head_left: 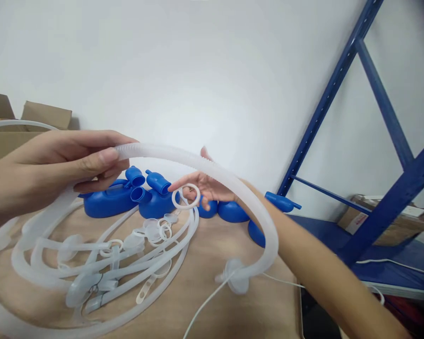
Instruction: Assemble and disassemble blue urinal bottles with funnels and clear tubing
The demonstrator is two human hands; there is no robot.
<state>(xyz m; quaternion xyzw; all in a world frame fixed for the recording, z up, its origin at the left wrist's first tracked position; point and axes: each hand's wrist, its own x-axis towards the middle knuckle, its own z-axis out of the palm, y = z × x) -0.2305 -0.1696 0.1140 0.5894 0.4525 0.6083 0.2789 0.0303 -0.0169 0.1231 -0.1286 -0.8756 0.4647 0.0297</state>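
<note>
My left hand [88, 160] is closed round a translucent ribbed hose [183, 157], which arches across the view and curves down to the right. At its lower end is a round translucent fitting [237, 277]. Behind the arch, my right hand [207, 186] has its thumb raised and its index finger stretched to the left. A white ring [186, 197] hangs at its fingers, with part of a finger showing through it; the exact hold is hard to make out. Past the right fingers stand blue plastic bottles with spouts [159, 202].
Coiled hoses [141, 282], caps and rings [151, 230] lie across the wooden table [212, 310]. More blue bottles [231, 212] stand behind the right forearm. Cardboard boxes [45, 115] are at left, a blue metal rack [325, 94] at right. A thin white cable [208, 301] crosses the table.
</note>
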